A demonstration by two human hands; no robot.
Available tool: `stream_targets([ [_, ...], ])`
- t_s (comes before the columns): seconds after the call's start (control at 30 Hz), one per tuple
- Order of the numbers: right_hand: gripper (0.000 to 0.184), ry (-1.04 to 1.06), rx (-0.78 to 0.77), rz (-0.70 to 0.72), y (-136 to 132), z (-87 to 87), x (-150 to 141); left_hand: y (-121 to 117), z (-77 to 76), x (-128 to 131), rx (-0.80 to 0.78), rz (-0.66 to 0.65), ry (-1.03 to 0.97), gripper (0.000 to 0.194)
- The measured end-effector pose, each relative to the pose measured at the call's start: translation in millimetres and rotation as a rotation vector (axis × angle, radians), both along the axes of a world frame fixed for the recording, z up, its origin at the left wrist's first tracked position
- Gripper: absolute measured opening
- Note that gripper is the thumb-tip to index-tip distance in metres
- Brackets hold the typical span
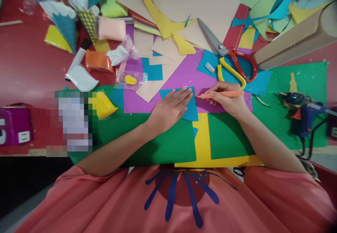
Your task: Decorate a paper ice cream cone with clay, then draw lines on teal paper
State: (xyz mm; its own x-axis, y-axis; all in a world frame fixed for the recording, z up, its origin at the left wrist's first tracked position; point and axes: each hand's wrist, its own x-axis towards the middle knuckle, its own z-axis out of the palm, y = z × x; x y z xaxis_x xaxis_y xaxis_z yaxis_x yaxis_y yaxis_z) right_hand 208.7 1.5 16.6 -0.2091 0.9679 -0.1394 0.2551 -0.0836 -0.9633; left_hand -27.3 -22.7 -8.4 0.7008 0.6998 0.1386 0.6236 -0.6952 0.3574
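My left hand (173, 104) lies flat, fingers stretched out, on a blue piece of craft sheet (191, 111). In my right hand (223, 97) is an orange marker (233, 93), its tip pointing left, close to the right edge of the blue piece. Whether the tip touches anything I cannot tell. Under both lies a purple sheet (142, 103). Just beyond my right hand rest large scissors (221, 48) with a red and a yellow handle, their blades apart, partly over another blue sheet (263, 82).
A blue glue gun (306, 117) with a cord lies at the right, near a beige roll (295, 39). At the upper left are decorated paper cones (63, 22) and packets of clay, one orange (98, 60). Green sheets (163, 147) cover the near side. Cut scraps (271, 8) lie upper right.
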Motion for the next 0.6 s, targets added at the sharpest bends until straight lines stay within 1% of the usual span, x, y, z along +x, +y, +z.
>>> stream_targets([
  [0.1, 0.026, 0.044, 0.009, -0.034, -2.7, -2.5, 0.0, -1.5, 3.0, 1.0, 0.054, 0.057, 0.048, 0.045],
  [0.23, 0.028, -0.004, 0.098, -0.041, -7.5, -2.6, -2.6, -0.8, 4.7, 0.7, 0.022, 0.154, 0.103, 0.045],
  [0.3, 0.029, -0.02, 0.12, -0.019, -8.8, -1.9, -4.5, 0.2, 3.5, -0.3, 0.019, 0.154, 0.092, 0.045],
  [0.4, 0.031, -0.015, 0.107, 0.008, -8.7, -2.2, -6.5, 1.0, 1.9, -1.4, 0.014, 0.153, 0.069, 0.046],
  [0.6, 0.032, -0.035, 0.074, 0.001, -8.0, -3.0, -6.8, 0.5, 4.9, -0.6, -0.019, 0.161, 0.068, 0.046],
])
